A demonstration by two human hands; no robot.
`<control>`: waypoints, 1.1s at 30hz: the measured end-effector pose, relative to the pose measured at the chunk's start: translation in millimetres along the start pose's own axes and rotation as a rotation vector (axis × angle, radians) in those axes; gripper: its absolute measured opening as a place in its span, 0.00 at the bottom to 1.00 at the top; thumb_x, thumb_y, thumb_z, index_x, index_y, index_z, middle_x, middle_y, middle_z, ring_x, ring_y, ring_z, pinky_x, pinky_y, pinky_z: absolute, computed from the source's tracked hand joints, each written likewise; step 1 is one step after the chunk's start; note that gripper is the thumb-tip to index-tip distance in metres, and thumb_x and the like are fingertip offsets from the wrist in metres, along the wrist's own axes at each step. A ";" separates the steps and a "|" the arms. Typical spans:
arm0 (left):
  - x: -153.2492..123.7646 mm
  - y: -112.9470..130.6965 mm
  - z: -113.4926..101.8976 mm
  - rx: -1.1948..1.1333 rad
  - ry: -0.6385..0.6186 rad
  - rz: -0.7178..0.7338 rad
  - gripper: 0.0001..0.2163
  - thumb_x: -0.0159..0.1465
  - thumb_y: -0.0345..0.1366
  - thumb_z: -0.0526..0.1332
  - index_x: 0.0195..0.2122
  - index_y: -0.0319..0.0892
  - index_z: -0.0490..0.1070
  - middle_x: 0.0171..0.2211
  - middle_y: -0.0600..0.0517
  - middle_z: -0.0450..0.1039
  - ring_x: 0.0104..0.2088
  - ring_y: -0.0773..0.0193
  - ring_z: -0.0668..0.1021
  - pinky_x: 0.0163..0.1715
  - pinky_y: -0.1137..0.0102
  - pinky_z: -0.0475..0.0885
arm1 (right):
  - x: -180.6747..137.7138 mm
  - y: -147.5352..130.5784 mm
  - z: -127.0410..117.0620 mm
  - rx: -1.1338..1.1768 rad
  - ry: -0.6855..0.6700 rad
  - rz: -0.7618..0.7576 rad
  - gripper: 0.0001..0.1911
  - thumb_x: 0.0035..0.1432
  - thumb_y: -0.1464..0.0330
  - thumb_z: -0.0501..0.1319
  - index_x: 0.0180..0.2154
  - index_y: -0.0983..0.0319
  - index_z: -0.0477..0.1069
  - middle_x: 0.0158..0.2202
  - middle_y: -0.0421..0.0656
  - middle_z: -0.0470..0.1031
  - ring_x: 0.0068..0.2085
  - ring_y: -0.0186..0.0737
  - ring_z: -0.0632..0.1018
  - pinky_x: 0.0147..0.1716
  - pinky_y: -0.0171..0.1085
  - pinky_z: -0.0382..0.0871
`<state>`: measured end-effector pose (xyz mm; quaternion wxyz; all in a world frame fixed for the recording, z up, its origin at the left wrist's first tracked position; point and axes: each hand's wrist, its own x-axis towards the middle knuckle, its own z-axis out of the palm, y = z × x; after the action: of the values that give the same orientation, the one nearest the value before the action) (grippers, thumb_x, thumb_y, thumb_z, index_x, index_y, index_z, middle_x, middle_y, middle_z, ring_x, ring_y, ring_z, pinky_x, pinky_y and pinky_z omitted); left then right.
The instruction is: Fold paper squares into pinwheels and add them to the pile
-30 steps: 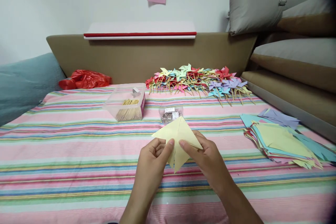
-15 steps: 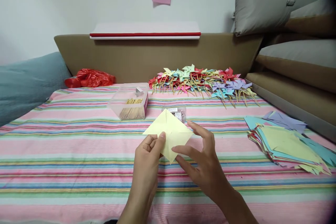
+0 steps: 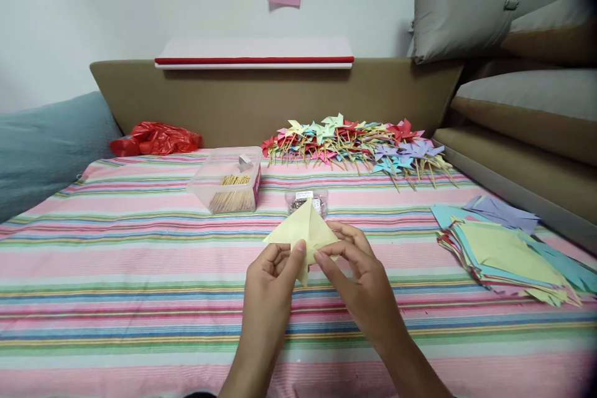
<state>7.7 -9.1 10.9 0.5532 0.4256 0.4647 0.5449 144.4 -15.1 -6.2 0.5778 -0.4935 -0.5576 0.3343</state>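
Note:
A pale yellow paper square (image 3: 303,227), slit from its corners, is held up in front of me with one corner pointing away. My left hand (image 3: 275,270) is closed on it, the thumb pressed near the middle. My right hand (image 3: 357,267) pinches a flap at the lower right, which is bent in toward the middle; the fingers behind the paper are partly hidden. Just beyond the paper stands a small clear container (image 3: 298,197) with dark little pieces and a white label.
A clear plastic box (image 3: 258,189) of thin wooden sticks stands left of centre. Many finished paper pinwheels (image 3: 345,140) lie at the back. Stacked cut paper sheets (image 3: 508,255) lie at the right. A red plastic bag (image 3: 163,138) sits at the back left, cushions (image 3: 522,106) at the right.
My right hand has closed on the paper's lower-right flap and folded it inward. The paper has turned and tilted slightly in my left hand. The view has shifted a little.

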 end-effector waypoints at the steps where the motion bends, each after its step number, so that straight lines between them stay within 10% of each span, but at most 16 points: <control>1: -0.4 -0.4 0.3 0.013 -0.006 0.004 0.13 0.61 0.45 0.68 0.30 0.39 0.75 0.26 0.53 0.74 0.29 0.67 0.72 0.29 0.73 0.67 | 0.2 1.0 0.9 0.020 0.015 0.021 0.09 0.58 0.59 0.66 0.31 0.56 0.79 0.57 0.47 0.67 0.60 0.53 0.69 0.59 0.51 0.64; 33: -2.3 -3.6 8.1 0.002 -0.003 0.008 0.12 0.58 0.42 0.71 0.30 0.40 0.74 0.28 0.52 0.76 0.32 0.65 0.76 0.31 0.74 0.69 | -2.0 5.0 12.9 0.221 0.117 0.078 0.09 0.58 0.62 0.67 0.30 0.59 0.73 0.49 0.45 0.68 0.47 0.44 0.77 0.41 0.40 0.76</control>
<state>16.5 -11.3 9.1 0.5511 0.4288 0.4627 0.5462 132.3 -13.0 -12.9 0.6465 -0.4669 -0.4632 0.3867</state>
